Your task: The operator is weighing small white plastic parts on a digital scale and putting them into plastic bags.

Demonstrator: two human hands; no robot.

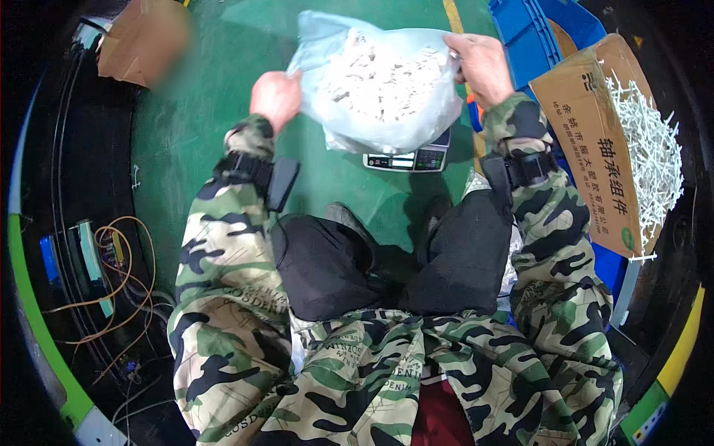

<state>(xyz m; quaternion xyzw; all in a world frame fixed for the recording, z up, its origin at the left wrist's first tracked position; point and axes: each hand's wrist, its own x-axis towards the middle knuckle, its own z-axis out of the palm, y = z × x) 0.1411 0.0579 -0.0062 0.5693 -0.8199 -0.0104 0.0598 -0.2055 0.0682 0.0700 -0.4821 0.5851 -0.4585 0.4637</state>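
Observation:
A clear plastic bag (379, 82) full of small white plastic pieces rests over a digital scale (407, 160), whose front panel shows below it. My left hand (276, 99) grips the bag's left edge, fingers closed. At the upper right, my right hand (482, 67) pinches the bag's right rim between thumb and fingers. The bag's mouth is spread, so the white pieces show inside. Most of the scale is hidden under the bag.
To the right stands a cardboard box (587, 163) heaped with white plastic sprue-like parts (648, 160). Behind it are blue plastic crates (528, 37). Another cardboard box (137, 44) sits at the far left, above coiled orange cables (130, 275). The floor (193, 149) is green.

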